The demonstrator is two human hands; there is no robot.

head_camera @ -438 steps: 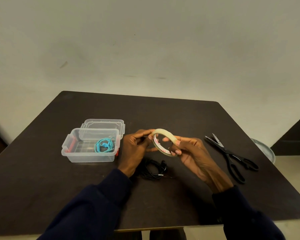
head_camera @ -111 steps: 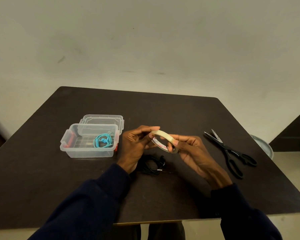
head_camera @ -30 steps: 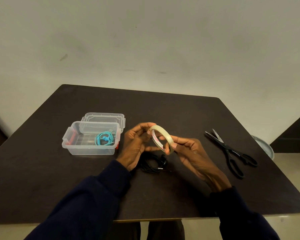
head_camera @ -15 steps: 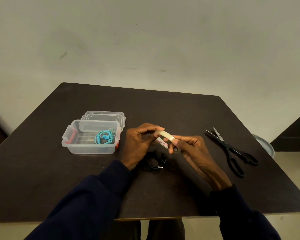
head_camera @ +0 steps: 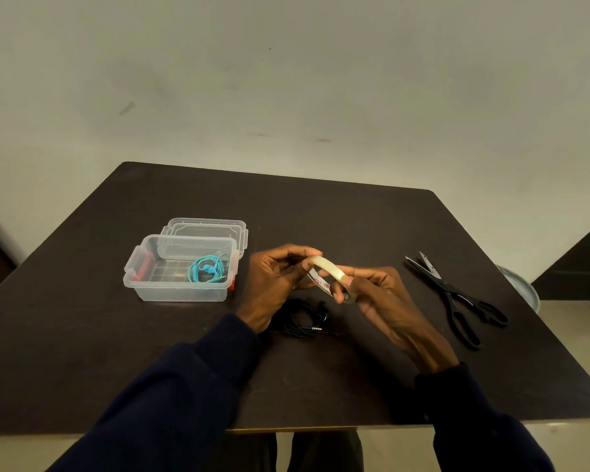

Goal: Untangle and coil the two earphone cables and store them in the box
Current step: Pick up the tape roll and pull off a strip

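- Above the middle of the counter [head_camera: 321, 216], both hands are holding the tape roll [head_camera: 331, 269]; the left hand [head_camera: 273, 284] is pinching its far rim in a closed grip; the right hand [head_camera: 382, 301] is curling its grip round the near side.
- Compared with half a second ago the roll is sitting tilted up a little more, printed inner face showing; across the longer stretch it is only being turned, never leaving the hands; no free tape end is showing, so I judge the hunt for it is still going on.
- Under the hands the black earphone cable [head_camera: 300, 321] is lying coiled on the counter, unmoved; the blue earphone cable [head_camera: 206, 270] is lying coiled in the clear box [head_camera: 184, 296], as before; one stored, one waiting.
- Behind the box the lid [head_camera: 205, 226] is lying flat; the scissors [head_camera: 457, 298] are lying open at right, untouched.
- Dark matte counter; a pale scuffed wall [head_camera: 286, 80] is standing behind; a grey dish [head_camera: 521, 287] is peeking past the right edge.
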